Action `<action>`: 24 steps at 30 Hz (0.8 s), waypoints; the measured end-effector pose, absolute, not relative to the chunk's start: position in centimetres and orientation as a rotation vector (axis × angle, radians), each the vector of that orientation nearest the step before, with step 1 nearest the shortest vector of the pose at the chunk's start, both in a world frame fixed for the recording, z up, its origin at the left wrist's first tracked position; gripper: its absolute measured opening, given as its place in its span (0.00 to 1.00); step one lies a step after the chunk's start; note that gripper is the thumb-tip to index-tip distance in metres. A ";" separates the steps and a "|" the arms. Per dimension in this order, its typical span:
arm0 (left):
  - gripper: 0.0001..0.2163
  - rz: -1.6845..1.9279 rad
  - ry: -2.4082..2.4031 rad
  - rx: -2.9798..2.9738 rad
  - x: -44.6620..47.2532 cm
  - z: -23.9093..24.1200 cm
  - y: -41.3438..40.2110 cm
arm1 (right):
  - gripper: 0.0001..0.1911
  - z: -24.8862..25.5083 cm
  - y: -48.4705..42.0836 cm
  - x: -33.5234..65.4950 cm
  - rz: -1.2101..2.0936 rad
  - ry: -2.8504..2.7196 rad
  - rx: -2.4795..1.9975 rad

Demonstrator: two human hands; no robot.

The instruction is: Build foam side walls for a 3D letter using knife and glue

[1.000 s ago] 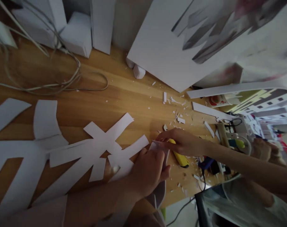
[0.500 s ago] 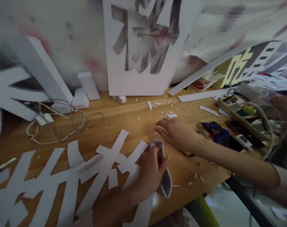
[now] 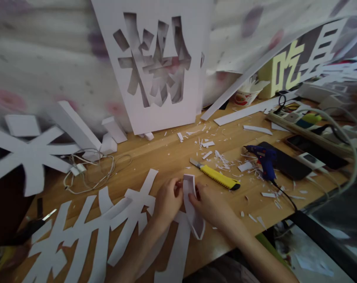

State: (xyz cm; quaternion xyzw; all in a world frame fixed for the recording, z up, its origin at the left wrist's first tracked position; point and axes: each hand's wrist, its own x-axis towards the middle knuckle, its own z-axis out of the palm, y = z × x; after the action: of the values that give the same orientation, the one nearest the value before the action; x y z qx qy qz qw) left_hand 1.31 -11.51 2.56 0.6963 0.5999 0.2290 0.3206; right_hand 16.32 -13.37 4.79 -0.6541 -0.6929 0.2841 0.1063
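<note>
My left hand (image 3: 167, 199) and my right hand (image 3: 208, 203) both pinch a bent white paper strip (image 3: 192, 206) between them, held just above the wooden table (image 3: 166, 157). The strip curves down to a loop near the table's front edge. Under and left of my hands lies a large white cut-out character (image 3: 107, 224). A yellow utility knife (image 3: 218, 177) lies on the table just beyond my right hand, with nothing touching it.
A white board with a cut-out character (image 3: 157, 67) leans against the wall. A blue glue gun (image 3: 263, 157), a dark phone (image 3: 287, 165), a power strip (image 3: 302, 125), a coiled white cable (image 3: 92, 173), white foam pieces (image 3: 75, 125) and paper scraps (image 3: 219, 157) are spread about.
My right hand left the knife on the table and came back to the strip, which both hands now hold. The view tilted up toward the wall.
</note>
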 end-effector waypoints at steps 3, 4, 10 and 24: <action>0.19 0.609 1.425 1.865 0.8 2.8 -9.0 | 0.11 4.1 -13.8 17.3 0.935 -1.940 -1.870; 0.22 0.592 1.353 1.872 0.7 2.9 -8.2 | 0.11 3.9 -14.1 17.5 0.959 -1.900 -1.863; 0.22 0.346 1.088 1.805 1.8 4.0 -3.9 | 0.10 4.7 -15.0 16.1 0.871 -2.010 -2.002; 0.23 0.144 0.984 1.838 3.2 3.2 -1.1 | 0.17 5.0 -13.9 13.9 0.782 -2.435 -2.309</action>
State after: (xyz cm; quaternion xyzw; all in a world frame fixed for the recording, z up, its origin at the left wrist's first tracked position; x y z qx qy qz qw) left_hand 3.19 -1.06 3.23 0.7606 0.4072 0.0595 0.5021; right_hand 13.88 -13.94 5.04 -0.6625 -0.6985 0.2243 -0.1514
